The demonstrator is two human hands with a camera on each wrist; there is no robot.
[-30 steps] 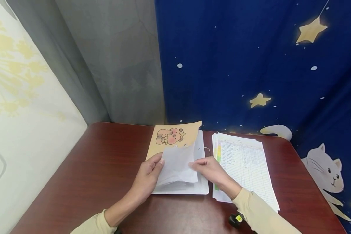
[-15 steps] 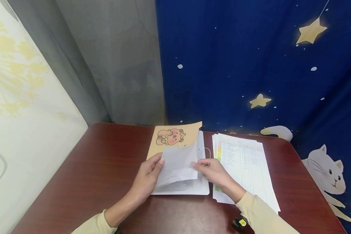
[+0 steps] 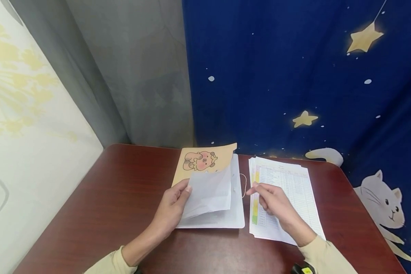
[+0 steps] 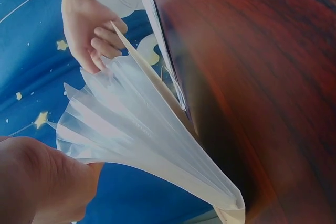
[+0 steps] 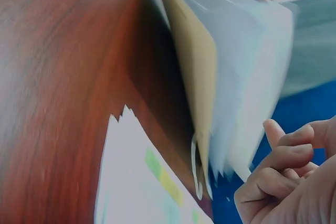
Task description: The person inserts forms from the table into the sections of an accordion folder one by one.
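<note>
A tan accordion folder (image 3: 191,163) with a cartoon animal on its cover stands partly spread on the table. Its translucent pockets (image 4: 126,108) fan apart in the left wrist view. My left hand (image 3: 172,201) grips the folder's left side, thumb over a whitish sheet or pocket (image 3: 209,192). Over the left edge of a stack of printed sheets (image 3: 294,190) hovers my right hand (image 3: 274,199), apart from the folder, fingers loosely bent, nothing seen between them. A thin elastic loop (image 3: 244,186) sticks out from the folder's right edge, close to the right fingertips.
The printed sheets carry tables and coloured side tabs and lie right of the folder. All rests on a dark red-brown wooden table (image 3: 123,182). Behind it hang a grey curtain (image 3: 147,76) and a blue starry curtain (image 3: 260,76).
My right hand has let go of the whitish sheet's right edge and moved right, over the printed stack. The left hand has kept its grip in place.
</note>
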